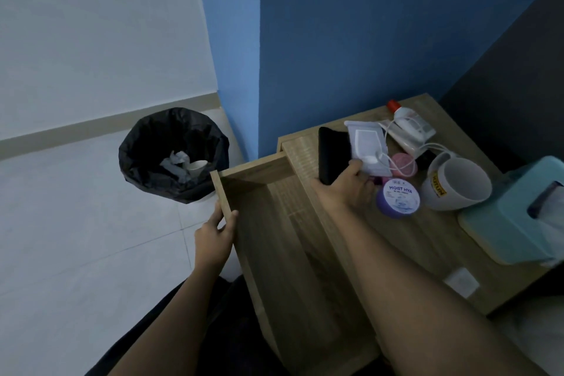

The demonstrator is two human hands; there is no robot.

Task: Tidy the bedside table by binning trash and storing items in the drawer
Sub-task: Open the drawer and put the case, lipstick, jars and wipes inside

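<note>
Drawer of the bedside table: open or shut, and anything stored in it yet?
Open. The drawer is pulled out, the left hand gripping its front panel, and its visible bottom is bare wood.

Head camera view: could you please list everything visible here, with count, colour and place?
Bin: one, black liner, on the floor left of the table; crumpled paper and a paper cup inside.
Drawer: one, wooden, pulled open.
Bedside table: one, wooden.
Black wallet-like item: one, table's left edge.
Wet-wipes pack: one, white.
Bottle: one, white, red cap, lying down.
White cable: one.
Pink jar: one.
Cream jar: one, purple.
Mug: one, white.
Tissue box: one, teal.
Left hand: on drawer front.
Right hand: gripping the black item.
</note>
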